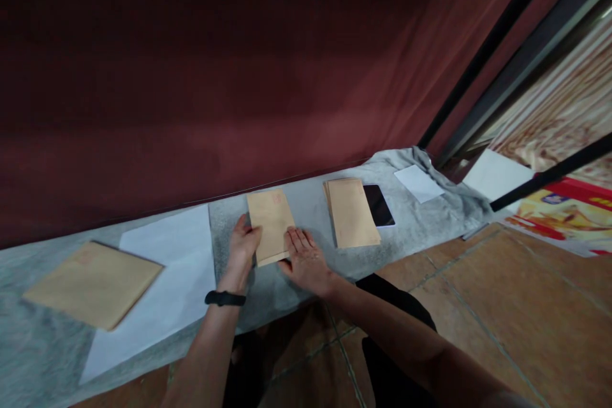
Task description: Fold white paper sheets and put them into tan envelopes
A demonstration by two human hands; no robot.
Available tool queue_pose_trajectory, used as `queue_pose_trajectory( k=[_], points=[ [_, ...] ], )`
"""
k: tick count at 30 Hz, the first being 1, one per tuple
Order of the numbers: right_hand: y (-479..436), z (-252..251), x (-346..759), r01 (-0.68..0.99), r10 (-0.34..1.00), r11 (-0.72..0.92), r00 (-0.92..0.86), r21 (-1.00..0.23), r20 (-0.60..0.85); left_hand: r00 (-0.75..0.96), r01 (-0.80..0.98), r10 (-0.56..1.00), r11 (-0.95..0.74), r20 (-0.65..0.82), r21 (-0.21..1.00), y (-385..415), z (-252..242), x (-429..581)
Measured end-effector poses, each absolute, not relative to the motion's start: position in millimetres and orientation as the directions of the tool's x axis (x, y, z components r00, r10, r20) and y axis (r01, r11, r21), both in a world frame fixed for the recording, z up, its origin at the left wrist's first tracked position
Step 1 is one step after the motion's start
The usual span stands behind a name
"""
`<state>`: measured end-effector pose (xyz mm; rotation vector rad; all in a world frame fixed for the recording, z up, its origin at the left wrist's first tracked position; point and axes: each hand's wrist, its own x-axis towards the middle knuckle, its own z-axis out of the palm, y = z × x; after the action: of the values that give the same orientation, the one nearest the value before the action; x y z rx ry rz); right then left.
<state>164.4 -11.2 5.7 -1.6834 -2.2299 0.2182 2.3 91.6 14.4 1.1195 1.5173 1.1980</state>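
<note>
A small stack of brown paper envelopes (270, 220) lies in front of me on the grey cloth, with a faint red print near its top right corner. My left hand (243, 247) grips the stack's left edge, its thumb on top; a black band is on that wrist. At the lower right corner, my right hand (308, 262) holds the stack with its fingers laid over the top and its thumb by the bottom edge. To the right sits another pile of brown envelopes (352, 213), slightly fanned. A thicker brown envelope stack (95, 280) rests at far left.
Under the left stack is a large white sheet (179, 268). A dark-screened phone or tablet (380, 205) lies partly beneath the right pile, and a white paper (419, 183) lies beyond it. Grey cloth (306, 185) covers the narrow surface against a dark red curtain (215, 108). Black poles (492, 51) stand right.
</note>
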Motion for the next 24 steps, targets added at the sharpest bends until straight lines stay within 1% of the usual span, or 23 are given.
queue_pose_trajectory(
  k=[2,3,5,6,7,8,9,10,11,12,13,14,15,16,17,18,20,22,24],
  points=[
    [-10,14,165,0.913,0.957,0.277,-0.236,-0.299,0.166,-0.147,-0.081,0.969,0.187,-0.197,0.979,88,27,9],
    [-8,20,167,0.920,0.961,0.265,-0.226,-0.290,0.160,-0.110,-0.159,0.973,0.186,-0.204,0.970,86,34,13],
    [-4,32,174,0.931,0.973,0.213,-0.172,-0.298,0.156,-0.061,-0.264,0.984,0.143,-0.164,0.954,81,47,21],
    [-2,37,180,0.929,0.979,0.171,-0.123,-0.328,0.163,-0.030,-0.296,0.989,0.132,-0.147,0.946,79,53,25],
    [1,42,187,0.915,0.983,0.122,-0.059,-0.384,0.173,0.018,-0.309,0.991,0.131,-0.131,0.942,77,56,29],
    [3,45,196,0.880,0.983,0.073,0.016,-0.469,0.181,0.062,-0.299,0.991,0.131,-0.118,0.945,75,58,31],
    [6,47,205,0.811,0.979,0.021,0.102,-0.584,0.176,0.101,-0.269,0.989,0.131,-0.107,0.954,73,58,32],
    [8,47,214,0.700,0.970,-0.034,0.196,-0.714,0.146,0.122,-0.223,0.987,0.126,-0.101,0.967,72,56,33],
    [10,47,224,0.537,0.953,-0.093,0.291,-0.838,0.082,0.120,-0.170,0.988,0.120,-0.100,0.978,71,52,33],
    [11,45,232,0.338,0.937,-0.128,0.350,-0.932,-0.002,0.098,-0.119,0.990,0.114,-0.102,0.986,71,47,32],
    [12,43,240,0.128,0.923,-0.134,0.378,-0.983,-0.077,0.073,-0.079,0.991,0.114,-0.109,0.990,71,41,30],
    [11,41,246,-0.074,0.915,-0.107,0.384,-0.991,-0.128,0.046,-0.052,0.992,0.118,-0.115,0.992,71,36,28],
    [10,38,251,-0.249,0.913,-0.070,0.374,-0.966,-0.163,0.025,-0.035,0.993,0.120,-0.120,0.992,71,31,26],
    [9,36,254,-0.387,0.914,-0.028,0.362,-0.922,-0.180,0.012,-0.023,0.992,0.125,-0.125,0.992,71,27,25],
    [7,34,256,-0.490,0.916,0.007,0.353,-0.872,-0.191,0.004,-0.014,0.992,0.129,-0.129,0.992,71,24,23],
    [4,32,256,-0.564,0.915,0.030,0.348,-0.825,-0.205,0.000,-0.006,0.991,0.134,-0.134,0.991,70,21,22],
    [-2,28,256,-0.655,0.909,0.039,0.337,-0.754,-0.246,0.002,0.014,0.990,0.139,-0.139,0.990,67,19,21],
    [-7,24,255,-0.701,0.898,0.013,0.322,-0.713,-0.300,0.012,0.045,0.991,0.134,-0.135,0.990,64,17,21],
    [-11,19,255,-0.716,0.891,-0.036,0.294,-0.698,-0.347,0.029,0.089,0.991,0.128,-0.131,0.988,60,16,21]
  ],
)
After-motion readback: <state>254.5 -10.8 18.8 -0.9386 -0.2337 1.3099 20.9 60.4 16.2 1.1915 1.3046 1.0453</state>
